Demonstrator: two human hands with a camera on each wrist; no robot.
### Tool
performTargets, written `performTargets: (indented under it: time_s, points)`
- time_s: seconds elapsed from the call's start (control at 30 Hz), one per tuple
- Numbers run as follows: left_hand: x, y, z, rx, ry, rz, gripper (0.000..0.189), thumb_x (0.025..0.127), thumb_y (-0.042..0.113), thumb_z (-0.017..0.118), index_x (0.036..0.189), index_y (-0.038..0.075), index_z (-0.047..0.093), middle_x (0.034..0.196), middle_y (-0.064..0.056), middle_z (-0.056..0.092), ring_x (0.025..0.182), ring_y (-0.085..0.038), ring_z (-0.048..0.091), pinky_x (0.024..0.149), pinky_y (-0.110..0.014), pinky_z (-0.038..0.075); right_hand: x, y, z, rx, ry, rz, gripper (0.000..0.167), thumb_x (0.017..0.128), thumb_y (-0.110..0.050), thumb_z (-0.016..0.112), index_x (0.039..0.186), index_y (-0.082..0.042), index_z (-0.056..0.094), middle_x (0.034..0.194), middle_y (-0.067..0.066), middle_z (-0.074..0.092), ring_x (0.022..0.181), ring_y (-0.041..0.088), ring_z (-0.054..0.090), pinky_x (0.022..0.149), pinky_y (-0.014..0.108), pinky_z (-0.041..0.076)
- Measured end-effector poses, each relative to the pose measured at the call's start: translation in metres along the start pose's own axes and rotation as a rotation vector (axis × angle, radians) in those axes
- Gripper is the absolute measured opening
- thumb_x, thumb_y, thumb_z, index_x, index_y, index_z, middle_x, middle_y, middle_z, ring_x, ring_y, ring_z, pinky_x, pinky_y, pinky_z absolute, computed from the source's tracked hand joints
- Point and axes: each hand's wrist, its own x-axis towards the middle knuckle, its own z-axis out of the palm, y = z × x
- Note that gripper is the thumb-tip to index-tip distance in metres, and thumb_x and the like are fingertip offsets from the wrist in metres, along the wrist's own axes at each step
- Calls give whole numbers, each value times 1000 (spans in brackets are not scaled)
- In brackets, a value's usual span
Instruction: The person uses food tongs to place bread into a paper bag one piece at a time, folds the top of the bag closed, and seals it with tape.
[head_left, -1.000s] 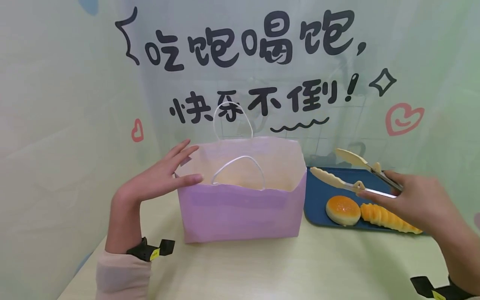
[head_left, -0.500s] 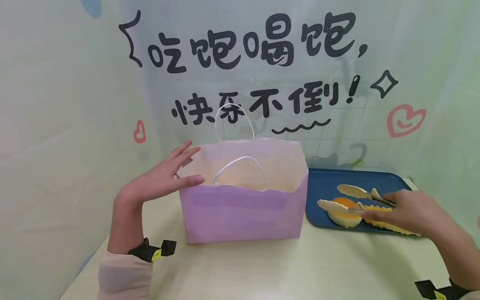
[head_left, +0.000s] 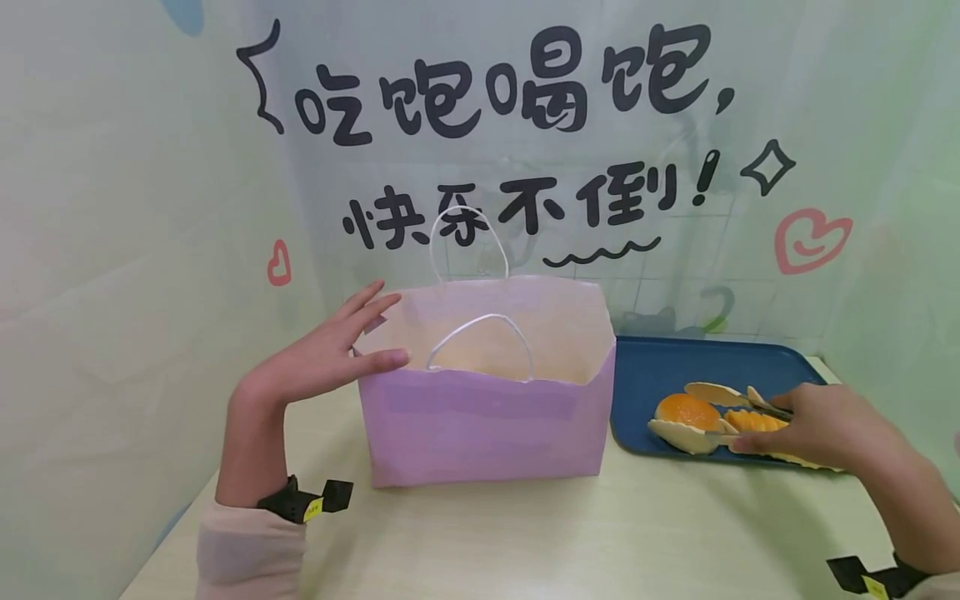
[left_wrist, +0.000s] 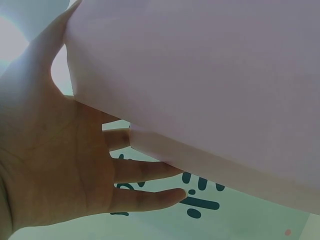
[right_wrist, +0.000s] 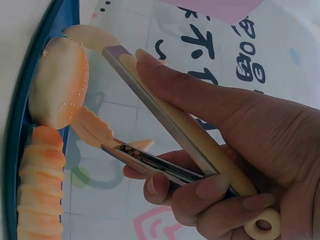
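Note:
An upright lilac paper bag (head_left: 483, 429) with white string handles stands with its top wide apart. My left hand (head_left: 311, 358) rests against the bag's left side, fingers spread and fairly straight, thumb at the front rim. My right hand (head_left: 832, 429) grips a pair of tongs (right_wrist: 170, 120) with cream tips and metal arms. In the head view, the tong tips lie on either side of a round glazed bun (head_left: 686, 411); whether they press on it I cannot tell. Beside the bun lies a ridged, long bread roll (right_wrist: 42, 185), partly hidden by the tongs and hand in the head view.
Both breads lie on a blue tray (head_left: 645, 358) just right of the bag. The light wooden table (head_left: 525, 542) extends in front. Behind stands a printed backdrop (head_left: 480, 167) with black lettering. Each wrist wears a black camera band (head_left: 292, 500).
My right hand has lowered the tongs from above the tray to around the round bun. The left hand and the bag stay in place.

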Motion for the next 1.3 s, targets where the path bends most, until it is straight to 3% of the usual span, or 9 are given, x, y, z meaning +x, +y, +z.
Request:
performTargets:
  time_s: [0.4, 0.6, 0.93, 1.1, 1.3]
  points:
    - [-1, 1, 0, -6, -2, -3, 90, 99, 60, 65, 170, 26, 23, 178, 1, -2, 155, -30, 36, 121, -63, 30, 1, 1, 3, -20, 28, -21, 101, 79, -74, 79, 129, 14, 67, 85, 10, 71, 78, 29, 64, 60, 43, 52]
    - [-2, 2, 0, -14, -5, -5, 90, 99, 60, 66, 170, 25, 23, 177, 2, -2, 156, -30, 35, 122, -63, 30, -1, -1, -1, 23, 45, 14, 114, 78, -82, 73, 137, 16, 60, 77, 5, 65, 72, 24, 60, 56, 37, 48]
    - [-2, 3, -1, -19, -8, -4, 91, 99, 59, 66, 170, 24, 22, 177, 1, -2, 156, -30, 35, 122, -63, 30, -16, -27, -13, 67, 245, 15, 111, 86, -79, 69, 148, 11, 51, 60, 2, 42, 54, 22, 42, 51, 35, 32]
    - [-2, 4, -1, -13, -8, -3, 91, 99, 59, 66, 171, 24, 22, 178, 0, -1, 156, -30, 35, 121, -63, 30, -27, -39, -26, 83, 319, 29, 109, 87, -77, 69, 150, 9, 50, 61, 2, 46, 61, 23, 46, 54, 35, 33]
    - [-2, 4, -1, -9, -7, -2, 91, 99, 59, 66, 171, 24, 22, 178, -1, -1, 156, -30, 35, 121, -63, 30, -41, -49, -43, 142, 482, 67, 98, 86, -72, 75, 152, -3, 53, 63, 2, 49, 69, 25, 50, 55, 34, 33]
